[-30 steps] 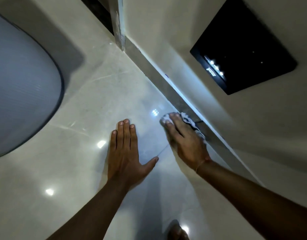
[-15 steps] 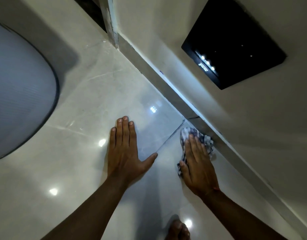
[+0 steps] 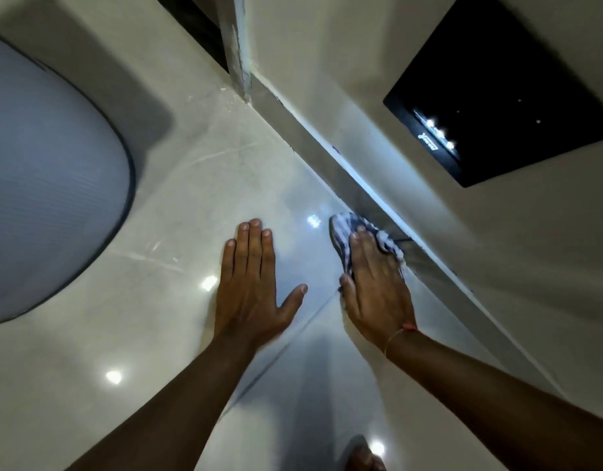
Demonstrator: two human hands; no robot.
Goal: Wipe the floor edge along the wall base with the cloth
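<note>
A blue-and-white checked cloth (image 3: 340, 229) lies on the glossy pale floor tile right beside the grey skirting strip (image 3: 310, 144) at the wall base. My right hand (image 3: 374, 283) presses flat on top of the cloth, fingers pointing up along the wall, and covers most of it. My left hand (image 3: 252, 283) rests flat on the floor to the left of the cloth, fingers together, thumb spread, holding nothing.
A large rounded grey object (image 3: 45, 185) with a dark rim fills the left side. A black panel with small lights (image 3: 497, 96) hangs on the wall at the upper right. A door frame post (image 3: 238, 49) stands at the far corner. A foot (image 3: 364, 457) shows at the bottom edge.
My right hand slid the cloth back along the wall base toward me, then forward again toward the far corner. My left hand stayed planted on the floor.
</note>
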